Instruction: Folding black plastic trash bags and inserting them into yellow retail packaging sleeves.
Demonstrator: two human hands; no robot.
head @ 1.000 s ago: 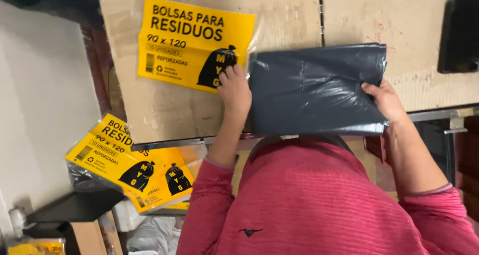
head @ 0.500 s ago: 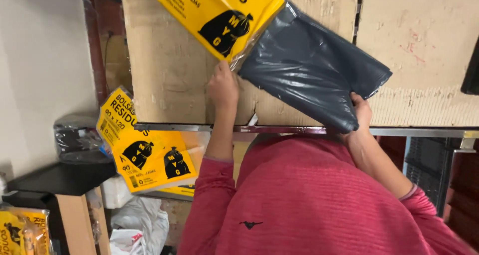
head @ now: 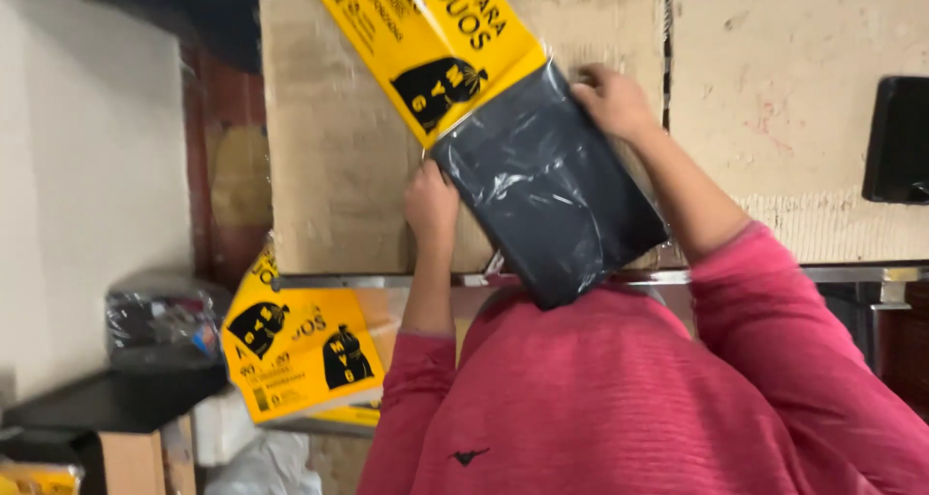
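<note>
- Left hand: our grip pinches the bag pack at its near edge.
- Right hand: closed on the far edge; we keep it taut.
- Yellow label: beyond both grips; slide it squarely.

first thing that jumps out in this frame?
The bright yellow pack card at top centre, attached to a dark grey folded plastic bag lying tilted on the cardboard-covered table. The left hand grips the bag's left edge and the right hand its upper right edge. A stack of similar yellow packs sits lower left, below the table edge.
</note>
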